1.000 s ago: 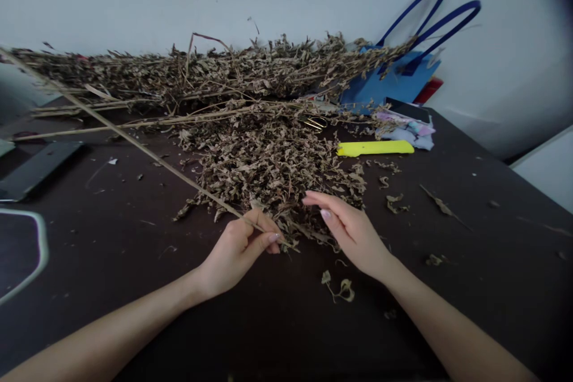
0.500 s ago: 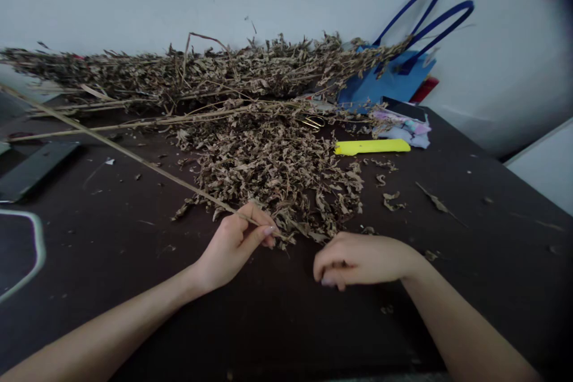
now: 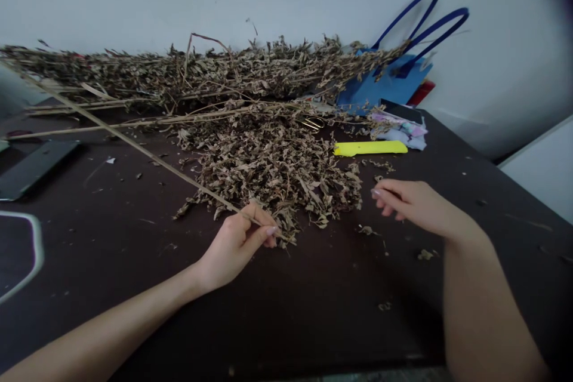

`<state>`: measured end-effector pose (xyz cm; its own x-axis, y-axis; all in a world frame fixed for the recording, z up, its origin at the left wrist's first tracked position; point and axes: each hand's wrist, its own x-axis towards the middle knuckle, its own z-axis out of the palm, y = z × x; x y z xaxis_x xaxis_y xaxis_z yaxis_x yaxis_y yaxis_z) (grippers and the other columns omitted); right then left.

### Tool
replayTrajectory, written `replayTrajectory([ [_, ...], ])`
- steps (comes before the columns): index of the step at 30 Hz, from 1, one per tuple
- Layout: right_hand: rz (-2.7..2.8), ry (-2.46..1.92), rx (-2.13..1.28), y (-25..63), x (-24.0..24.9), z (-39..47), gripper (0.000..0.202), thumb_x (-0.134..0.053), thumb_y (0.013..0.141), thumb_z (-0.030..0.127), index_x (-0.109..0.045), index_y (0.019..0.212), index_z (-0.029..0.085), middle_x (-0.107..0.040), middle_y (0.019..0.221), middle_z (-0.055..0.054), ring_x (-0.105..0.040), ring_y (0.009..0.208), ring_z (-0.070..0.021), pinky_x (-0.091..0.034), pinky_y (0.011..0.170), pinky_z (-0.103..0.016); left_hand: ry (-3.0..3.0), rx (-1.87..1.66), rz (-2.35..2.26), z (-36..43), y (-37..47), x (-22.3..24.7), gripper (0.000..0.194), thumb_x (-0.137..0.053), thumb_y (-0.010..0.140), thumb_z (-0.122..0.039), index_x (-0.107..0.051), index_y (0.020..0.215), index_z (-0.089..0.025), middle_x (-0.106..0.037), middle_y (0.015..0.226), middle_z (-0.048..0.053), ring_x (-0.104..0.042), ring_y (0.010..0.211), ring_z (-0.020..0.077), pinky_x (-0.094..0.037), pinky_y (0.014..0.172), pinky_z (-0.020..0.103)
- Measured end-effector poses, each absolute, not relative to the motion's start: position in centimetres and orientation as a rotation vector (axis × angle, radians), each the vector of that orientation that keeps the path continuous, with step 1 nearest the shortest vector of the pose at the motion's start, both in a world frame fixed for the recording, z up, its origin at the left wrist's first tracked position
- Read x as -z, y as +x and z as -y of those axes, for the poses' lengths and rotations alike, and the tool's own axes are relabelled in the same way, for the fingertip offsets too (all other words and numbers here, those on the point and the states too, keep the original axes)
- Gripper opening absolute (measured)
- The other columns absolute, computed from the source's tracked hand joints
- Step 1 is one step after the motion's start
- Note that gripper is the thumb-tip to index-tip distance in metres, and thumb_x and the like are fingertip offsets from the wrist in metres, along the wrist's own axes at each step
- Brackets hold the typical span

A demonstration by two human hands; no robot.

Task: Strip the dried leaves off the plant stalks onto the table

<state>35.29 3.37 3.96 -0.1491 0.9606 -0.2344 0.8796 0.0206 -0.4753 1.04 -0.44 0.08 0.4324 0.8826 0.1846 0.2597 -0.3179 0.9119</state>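
Note:
My left hand pinches the tip end of a long, thin dried stalk between thumb and fingers. The stalk slants up to the far left. A few withered leaves hang from its tip beside the hand. In front of it lies a heap of dried leaves, crumpled and grey-brown. My right hand is just right of the heap, low over the table, its fingers curled together with the thumb. Whether anything sits in those fingers is hidden.
A long bundle of dried plants lies along the wall. Behind the heap are gold-handled scissors, a yellow strip-shaped object, a phone on a cloth, and a blue bag. A dark flat panel rests at left.
My right hand has moved from the near edge of the heap to the right and farther away. My left hand has stayed in place, while the stalk's far end has risen slightly.

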Motion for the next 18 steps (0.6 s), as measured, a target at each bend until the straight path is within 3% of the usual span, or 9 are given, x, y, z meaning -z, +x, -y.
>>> replayTrajectory([
  [8,1.849,-2.112,-0.685,40.2,-3.6,-1.8,0.037,-0.042,0.083,0.051,-0.056,0.100,0.022,-0.065,0.088,-0.009,-0.065,0.070,-0.0196,-0.056,0.051,-0.027,1.801,-0.889,-0.971,0.4,1.1,-0.1,0.028,-0.046,0.089,-0.021,-0.059,0.065,-0.015,-0.058,0.079,0.006,-0.058,0.083,0.0148,-0.048,0.077,0.029],
  [15,1.665,-2.146,-0.901,46.2,0.9,4.0,0.029,-0.052,0.079,0.052,-0.058,0.078,0.023,-0.064,0.064,-0.006,-0.062,0.046,-0.0199,-0.051,0.035,-0.027,1.820,-0.890,-0.958,0.3,1.2,0.0,0.028,-0.046,0.089,-0.020,-0.058,0.065,-0.014,-0.057,0.078,0.005,-0.057,0.082,0.0142,-0.047,0.076,0.028],
  [17,1.600,-2.045,-0.923,45.7,1.6,4.6,0.029,-0.052,0.080,0.052,-0.057,0.077,0.024,-0.064,0.065,-0.006,-0.064,0.052,-0.0212,-0.055,0.043,-0.030,1.826,-0.884,-0.957,0.4,1.2,0.1,0.028,-0.045,0.089,-0.020,-0.059,0.065,-0.014,-0.057,0.079,0.005,-0.057,0.082,0.0140,-0.047,0.076,0.028],
  [18,1.584,-1.933,-0.924,45.1,1.7,4.5,0.029,-0.051,0.080,0.052,-0.058,0.085,0.024,-0.066,0.075,-0.007,-0.066,0.063,-0.0229,-0.058,0.053,-0.033,1.828,-0.881,-0.956,0.4,1.2,0.1,0.028,-0.045,0.089,-0.020,-0.059,0.066,-0.014,-0.057,0.079,0.005,-0.057,0.083,0.0139,-0.047,0.076,0.028],
])
